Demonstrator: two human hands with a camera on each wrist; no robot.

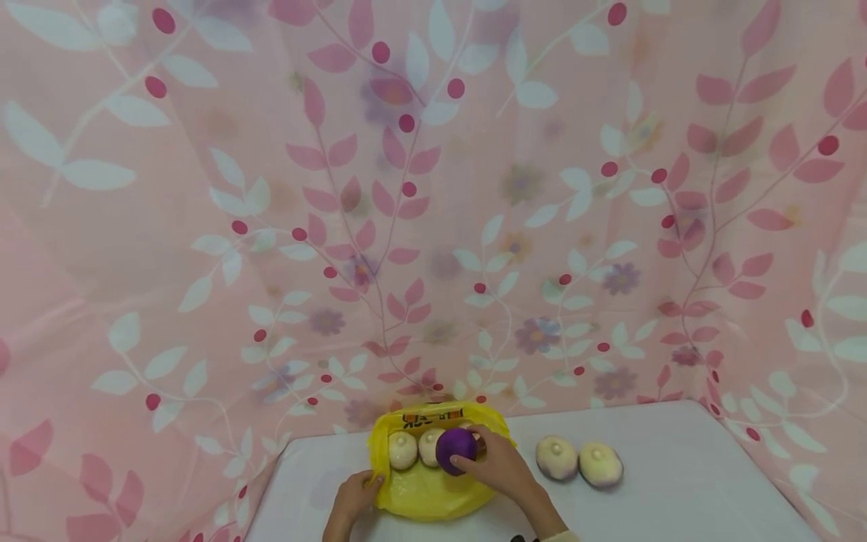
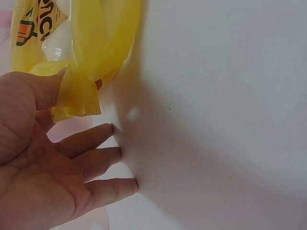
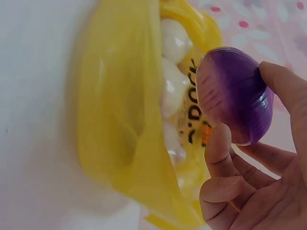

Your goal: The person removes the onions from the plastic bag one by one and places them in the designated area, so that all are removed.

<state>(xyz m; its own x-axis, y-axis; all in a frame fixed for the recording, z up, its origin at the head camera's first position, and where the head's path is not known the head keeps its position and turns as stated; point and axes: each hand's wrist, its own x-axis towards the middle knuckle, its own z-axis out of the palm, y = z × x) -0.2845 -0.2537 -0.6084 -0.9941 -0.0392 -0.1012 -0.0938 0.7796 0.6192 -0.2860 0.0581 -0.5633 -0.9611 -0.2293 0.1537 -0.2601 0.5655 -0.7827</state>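
A yellow plastic bag with dark lettering lies on the table, its mouth spread; several pale round items sit inside. My left hand pinches the bag's left edge between thumb and index finger, the other fingers extended, as the left wrist view shows. Held over the bag's mouth is a purple round object, gripped by the thumb and fingers of my right hand. In the right wrist view the purple object has a paler, pinkish side.
Two pale round items with purplish edges, one beside the other, lie on the white table right of the bag. A pink curtain with leaf patterns hangs behind and at the sides.
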